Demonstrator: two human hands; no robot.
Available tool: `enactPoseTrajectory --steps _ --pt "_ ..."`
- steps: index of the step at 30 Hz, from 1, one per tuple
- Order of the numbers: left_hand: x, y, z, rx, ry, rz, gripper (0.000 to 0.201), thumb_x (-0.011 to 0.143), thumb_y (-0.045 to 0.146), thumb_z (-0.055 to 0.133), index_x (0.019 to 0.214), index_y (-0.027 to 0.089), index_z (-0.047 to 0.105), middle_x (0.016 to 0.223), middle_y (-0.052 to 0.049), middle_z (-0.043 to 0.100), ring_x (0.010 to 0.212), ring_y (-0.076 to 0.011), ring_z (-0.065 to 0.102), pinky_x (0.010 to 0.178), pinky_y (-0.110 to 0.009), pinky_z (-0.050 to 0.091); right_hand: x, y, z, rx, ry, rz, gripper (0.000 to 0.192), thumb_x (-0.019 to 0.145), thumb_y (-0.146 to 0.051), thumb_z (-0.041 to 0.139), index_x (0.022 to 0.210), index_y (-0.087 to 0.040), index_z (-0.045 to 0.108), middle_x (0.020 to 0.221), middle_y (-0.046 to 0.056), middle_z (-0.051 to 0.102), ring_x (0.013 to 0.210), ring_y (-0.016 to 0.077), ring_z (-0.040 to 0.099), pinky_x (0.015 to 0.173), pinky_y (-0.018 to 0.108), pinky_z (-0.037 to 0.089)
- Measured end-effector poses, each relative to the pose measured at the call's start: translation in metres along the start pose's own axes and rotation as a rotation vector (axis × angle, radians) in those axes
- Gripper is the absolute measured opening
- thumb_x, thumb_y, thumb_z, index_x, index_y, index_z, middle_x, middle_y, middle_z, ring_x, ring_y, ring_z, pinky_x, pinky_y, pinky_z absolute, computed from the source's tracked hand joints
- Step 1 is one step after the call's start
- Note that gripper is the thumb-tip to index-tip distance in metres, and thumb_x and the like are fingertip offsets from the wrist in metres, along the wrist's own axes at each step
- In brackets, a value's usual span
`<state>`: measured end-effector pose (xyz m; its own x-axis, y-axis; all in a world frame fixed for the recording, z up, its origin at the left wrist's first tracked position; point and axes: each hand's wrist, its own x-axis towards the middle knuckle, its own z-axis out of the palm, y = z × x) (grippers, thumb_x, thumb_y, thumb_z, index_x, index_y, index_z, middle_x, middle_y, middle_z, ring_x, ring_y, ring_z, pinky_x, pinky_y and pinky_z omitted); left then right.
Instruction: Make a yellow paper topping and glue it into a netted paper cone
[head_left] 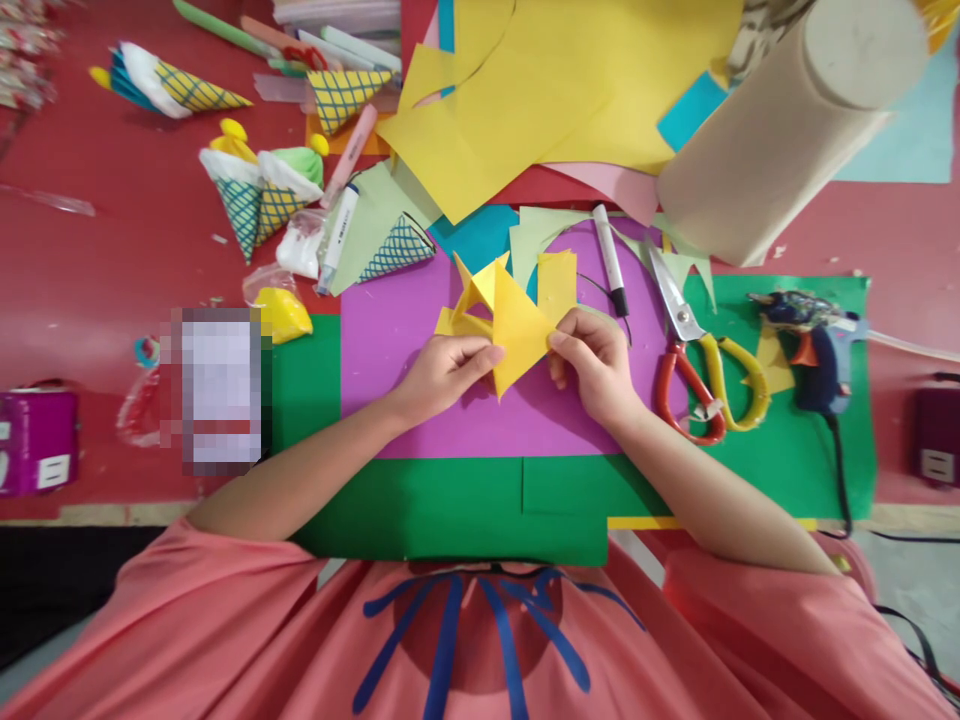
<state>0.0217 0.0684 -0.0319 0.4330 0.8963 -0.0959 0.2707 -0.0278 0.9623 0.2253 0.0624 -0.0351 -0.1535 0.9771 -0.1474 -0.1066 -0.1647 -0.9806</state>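
Two bare hands meet over one yellow paper piece [516,335] in the head view, held just above a purple sheet [390,345] that lies on a green sheet [450,510], both on the red table [97,260]. Left hand [442,375]: fingers closed narrowly on the paper's lower left edge, thumb tip on top. Right hand [596,365]: thumb and forefinger pinched on the paper's right corner. Item held: yellow paper piece, cut to several points, partly folded, its lowest point hanging between the two hands. Just right of the right hand: scissors [697,360] with one red and one yellow handle loop, blades pointing away from the person, lying across the purple and green sheets. Further right on the green sheet: a blue glue gun [814,350] with its cord trailing toward the table edge. Above the right hand: a white marker [609,258] with a black tip, on the purple sheet. Far side of the table: a heap of yellow paper sheets [540,90], a beige roll [780,140] lying on its side, and several paper cones [259,195] with lattice patterns at upper left. Left edge: a purple box [37,440]. Bottom of view: the person's pink shirt [225,640] with blue marking.
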Motion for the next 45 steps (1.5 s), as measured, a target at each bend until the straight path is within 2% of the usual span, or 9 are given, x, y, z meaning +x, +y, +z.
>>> enactPoseTrajectory --steps 4,10,16,23,29,34,39,45 --pt "-0.002 0.002 -0.001 -0.046 -0.136 -0.069 0.049 0.089 0.057 0.055 0.065 0.016 0.066 0.059 -0.002 0.068 0.052 -0.0097 0.060 0.048 -0.020 0.043 0.001 0.001 0.000 0.014 0.013 0.006 0.024 0.085 -0.030 0.061 0.066 -0.022 0.050 0.047 -0.007 0.055 0.038 0.0066 0.045 0.039 0.021 0.036" --pt "0.001 0.004 -0.001 -0.150 -0.191 -0.088 0.049 0.090 0.057 0.054 0.070 0.015 0.067 0.069 -0.006 0.075 0.061 -0.0118 0.068 0.057 -0.021 0.053 0.002 0.002 -0.001 0.050 0.018 0.018 0.022 0.085 -0.026 0.060 0.065 -0.021 0.051 0.047 -0.007 0.055 0.037 0.0058 0.045 0.039 0.020 0.036" --pt "0.001 0.005 -0.002 -0.173 -0.182 -0.140 0.048 0.091 0.058 0.051 0.068 0.016 0.056 0.058 -0.002 0.069 0.054 -0.0093 0.064 0.052 -0.018 0.050 0.006 0.005 -0.002 0.110 -0.006 0.023 0.021 0.083 -0.025 0.062 0.065 -0.021 0.052 0.046 -0.008 0.055 0.035 0.0053 0.044 0.036 0.019 0.034" --pt "0.002 0.003 0.003 -0.255 -0.173 -0.144 0.043 0.088 0.054 0.060 0.070 0.016 0.057 0.063 -0.002 0.070 0.056 -0.0087 0.065 0.053 -0.017 0.052 0.009 0.006 -0.003 0.131 0.055 0.012 0.022 0.085 -0.026 0.062 0.066 -0.021 0.051 0.047 -0.008 0.056 0.035 0.0044 0.044 0.037 0.018 0.034" --pt "0.003 0.001 0.004 -0.243 -0.171 -0.157 0.045 0.090 0.056 0.055 0.072 0.015 0.054 0.061 -0.001 0.068 0.053 -0.0078 0.064 0.051 -0.017 0.051 0.012 0.008 -0.004 0.130 0.071 -0.004 0.021 0.083 -0.026 0.062 0.066 -0.021 0.052 0.046 -0.008 0.056 0.033 0.0047 0.044 0.035 0.018 0.033" --pt "0.003 0.001 0.005 -0.220 -0.150 -0.118 0.044 0.090 0.056 0.055 0.073 0.015 0.053 0.058 0.000 0.065 0.050 -0.0068 0.061 0.050 -0.017 0.050 0.014 0.009 -0.004 0.097 0.078 -0.042 0.022 0.082 -0.029 0.064 0.065 -0.022 0.051 0.046 -0.009 0.054 0.033 0.0049 0.044 0.034 0.017 0.034" --pt "0.004 -0.001 0.007 -0.259 -0.187 -0.105 0.043 0.086 0.055 0.061 0.074 0.016 0.052 0.063 0.000 0.067 0.054 -0.0069 0.063 0.053 -0.017 0.051 0.016 0.009 -0.005 0.064 0.109 -0.052 0.024 0.082 -0.031 0.064 0.065 -0.022 0.049 0.045 -0.009 0.054 0.033 0.0048 0.043 0.034 0.018 0.034" --pt "0.005 -0.001 0.007 -0.251 -0.201 -0.072 0.041 0.086 0.054 0.062 0.077 0.016 0.051 0.065 0.000 0.066 0.056 -0.0072 0.063 0.055 -0.019 0.052 0.018 0.008 -0.006 0.099 0.111 -0.074 0.020 0.080 -0.026 0.062 0.064 -0.022 0.052 0.045 -0.009 0.055 0.032 0.0047 0.043 0.034 0.018 0.034"
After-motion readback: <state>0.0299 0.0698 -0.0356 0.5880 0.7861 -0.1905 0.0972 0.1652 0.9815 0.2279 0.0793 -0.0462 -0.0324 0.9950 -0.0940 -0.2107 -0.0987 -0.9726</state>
